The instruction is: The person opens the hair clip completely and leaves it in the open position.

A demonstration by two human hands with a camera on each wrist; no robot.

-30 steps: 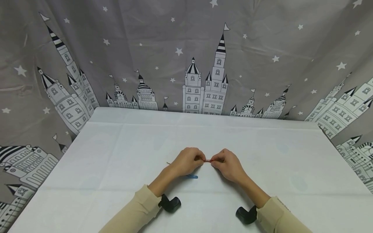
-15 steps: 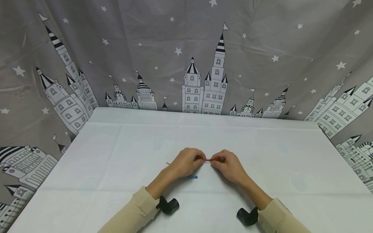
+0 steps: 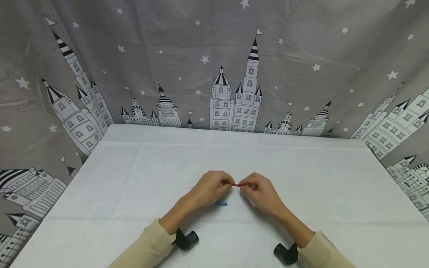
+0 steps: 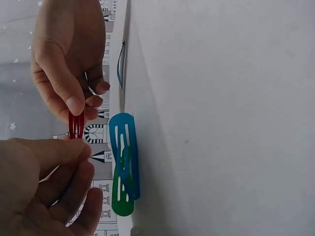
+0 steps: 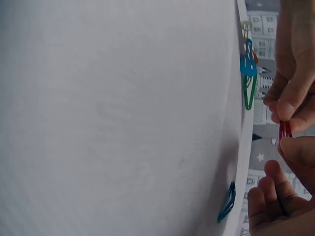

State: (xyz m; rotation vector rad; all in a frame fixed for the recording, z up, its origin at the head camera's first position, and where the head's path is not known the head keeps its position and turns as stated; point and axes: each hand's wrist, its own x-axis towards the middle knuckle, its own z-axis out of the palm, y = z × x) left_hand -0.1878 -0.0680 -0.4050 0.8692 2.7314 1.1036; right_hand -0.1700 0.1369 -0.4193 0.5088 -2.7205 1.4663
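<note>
A small red snap hair clip (image 4: pixel 76 126) is stretched between both hands, off the table. My left hand (image 3: pixel 209 188) pinches one end between thumb and forefinger; my right hand (image 3: pixel 263 193) pinches the other end with its thumb and fingers. Most of the clip is hidden by fingertips. Below the hands lie a blue snap clip (image 4: pixel 129 152) and a green snap clip (image 4: pixel 122 196), overlapping, with the blue over the green. A dark blue clip (image 5: pixel 227 202) lies apart on the right in the right wrist view.
White cloth covers the table (image 3: pixel 301 178). Behind the blue and green clips, in the right wrist view, are a pale yellowish clip (image 5: pixel 246 29) and an orange one (image 5: pixel 255 56), partly hidden. A grey castle-print curtain (image 3: pixel 187 48) hangs at the far edge.
Both hands have shifted slightly left with the red clip still between them. The left forearm has drawn a little left and down, and the gap between the fingertips looks about as narrow.
</note>
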